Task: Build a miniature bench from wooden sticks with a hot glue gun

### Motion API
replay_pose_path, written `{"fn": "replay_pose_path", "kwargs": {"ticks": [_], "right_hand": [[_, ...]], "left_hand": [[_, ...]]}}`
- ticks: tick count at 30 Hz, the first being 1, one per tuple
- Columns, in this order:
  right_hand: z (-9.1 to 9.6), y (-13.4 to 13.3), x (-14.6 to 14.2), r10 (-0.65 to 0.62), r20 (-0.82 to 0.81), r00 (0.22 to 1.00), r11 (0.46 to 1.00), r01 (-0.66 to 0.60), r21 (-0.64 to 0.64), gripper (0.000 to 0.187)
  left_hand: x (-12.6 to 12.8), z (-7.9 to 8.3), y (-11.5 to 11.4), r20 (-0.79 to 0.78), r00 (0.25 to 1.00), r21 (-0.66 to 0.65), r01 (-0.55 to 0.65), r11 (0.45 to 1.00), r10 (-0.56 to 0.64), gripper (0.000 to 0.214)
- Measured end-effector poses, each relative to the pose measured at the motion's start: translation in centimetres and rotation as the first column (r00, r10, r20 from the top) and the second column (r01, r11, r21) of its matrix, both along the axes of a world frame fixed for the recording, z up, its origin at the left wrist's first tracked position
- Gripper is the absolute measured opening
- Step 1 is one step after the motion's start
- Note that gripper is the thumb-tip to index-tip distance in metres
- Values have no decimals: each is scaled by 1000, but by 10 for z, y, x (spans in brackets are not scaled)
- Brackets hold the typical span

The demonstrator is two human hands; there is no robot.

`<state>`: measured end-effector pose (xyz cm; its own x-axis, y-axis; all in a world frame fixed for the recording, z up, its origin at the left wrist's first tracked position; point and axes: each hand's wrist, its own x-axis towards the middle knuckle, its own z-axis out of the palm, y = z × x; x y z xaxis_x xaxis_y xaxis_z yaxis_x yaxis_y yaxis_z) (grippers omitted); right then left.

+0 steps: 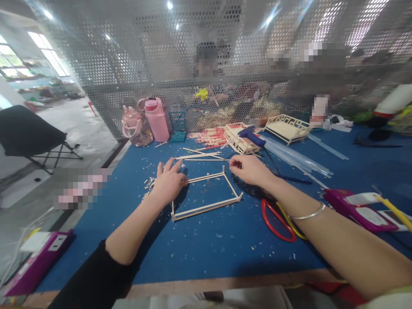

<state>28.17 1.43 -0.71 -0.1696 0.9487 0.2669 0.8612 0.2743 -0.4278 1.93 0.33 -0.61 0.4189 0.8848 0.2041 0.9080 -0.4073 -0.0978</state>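
A rectangular frame of thin wooden sticks (206,207), with short upright pegs at its corners, lies on the blue tabletop. My left hand (169,182) rests over its far left corner, fingers spread and thumb against the frame's back bar; that corner is hidden under the hand. Beyond the frame's far right corner, my right hand (249,169) is closed in a pinch. One end of a thin wooden stick (206,160) reaches its fingertips. Several other loose sticks (196,155) lie crossed just behind.
Red-tipped sticks (210,136), two small stick-built furniture models (285,128), a blue glue gun (252,136) and clear glue sticks (296,159) lie at the back. Red-handled scissors (273,225) are beneath my right forearm. Pink bottles (157,120) stand back left; a purple power strip (41,262) lies front left.
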Motion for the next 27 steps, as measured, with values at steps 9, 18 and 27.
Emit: {"fn": "replay_pose_path", "kwargs": {"ticks": [9, 18, 27], "right_hand": [[-19, 4, 7, -102, -157, 982, 993, 110, 47, 11], [-32, 6, 14, -110, -176, 978, 992, 120, 44, 12], [-36, 5, 15, -126, -169, 977, 991, 130, 13, 12]], "left_hand": [[2, 3, -6, -121, 991, 4, -49, 999, 49, 16], [9, 8, -11, -171, 981, -66, -101, 993, 89, 16], [8, 5, -13, -173, 979, -118, -127, 985, 105, 22]]}}
